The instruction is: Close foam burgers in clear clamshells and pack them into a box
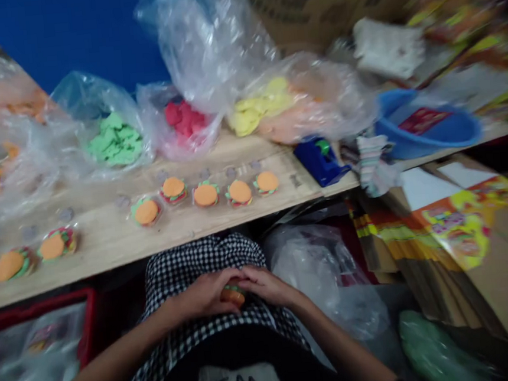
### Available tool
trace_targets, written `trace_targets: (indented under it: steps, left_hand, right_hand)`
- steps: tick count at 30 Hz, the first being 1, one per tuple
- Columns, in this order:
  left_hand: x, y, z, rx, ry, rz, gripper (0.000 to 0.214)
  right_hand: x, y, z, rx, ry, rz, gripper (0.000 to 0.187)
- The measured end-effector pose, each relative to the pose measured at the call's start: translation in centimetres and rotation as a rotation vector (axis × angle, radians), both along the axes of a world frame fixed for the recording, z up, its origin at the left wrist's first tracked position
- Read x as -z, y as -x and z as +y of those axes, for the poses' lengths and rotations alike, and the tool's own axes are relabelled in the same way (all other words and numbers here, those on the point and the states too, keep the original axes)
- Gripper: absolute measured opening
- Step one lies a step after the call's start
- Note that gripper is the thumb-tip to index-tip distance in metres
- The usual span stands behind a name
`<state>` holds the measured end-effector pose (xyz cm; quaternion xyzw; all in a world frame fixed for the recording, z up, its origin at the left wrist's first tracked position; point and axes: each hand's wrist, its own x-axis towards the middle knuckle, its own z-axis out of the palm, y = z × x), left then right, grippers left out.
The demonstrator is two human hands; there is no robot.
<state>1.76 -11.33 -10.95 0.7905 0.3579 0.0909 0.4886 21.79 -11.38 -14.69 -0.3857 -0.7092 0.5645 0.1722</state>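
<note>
Low over my lap, my left hand [207,292] and my right hand [265,283] close together around a small toy-like burger [233,297]. Its orange bun and a bit of green show between the fingers; the rest is hidden. On the wooden table [186,229] in front stand similar burgers in clear plastic cups, among them one burger [206,193] in the middle group and another burger [53,245] at the left. Behind them, clear bags hold green pieces [115,140], red pieces [184,119] and yellow pieces [262,105].
A blue tape dispenser [322,159] and a blue basin [428,122] stand on the table's right. Printed cardboard boxes [458,238] lie stacked at the lower right, beside plastic bags [327,273]. A red crate [90,323] with packed items is at the lower left.
</note>
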Motion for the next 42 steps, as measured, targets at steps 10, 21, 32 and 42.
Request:
trace_targets:
  steps: [10,21,32,42]
  left_hand:
    - [0.8,0.2,1.5,0.017,0.174,-0.070,0.031]
    - [1.7,-0.1,1.8,-0.083,0.342,-0.064,0.040]
    - [1.9,0.0,1.6,-0.170,0.367,-0.148,0.040]
    - [0.1,1.0,1.3,-0.507,0.454,-0.274,0.041]
  right_hand:
    - [-0.4,-3.1,3.7,0.088,0.139,0.139,0.019]
    - [-10.0,-20.6,19.0,1.112,-0.330,-0.187,0.013]
    - [-7.9,-20.9,19.9,1.138,-0.115,0.108,0.025]
    - [-3.4,-19.5,16.4,1.215,-0.191,0.426,0.033]
